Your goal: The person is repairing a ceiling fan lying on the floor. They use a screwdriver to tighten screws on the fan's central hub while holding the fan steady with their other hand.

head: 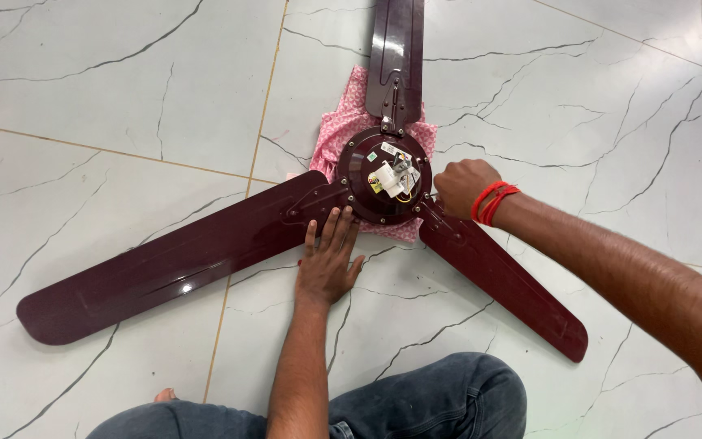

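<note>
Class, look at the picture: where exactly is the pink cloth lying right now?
In the head view, the pink cloth lies on the white tiled floor at top centre, tucked under the maroon fan's motor hub, just above the left hand and left of the right hand.

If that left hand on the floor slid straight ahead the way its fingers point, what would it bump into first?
Most likely the dark maroon motor hub of the ceiling fan: the left hand points up at it, its fingertips already at the hub's edge.
</note>
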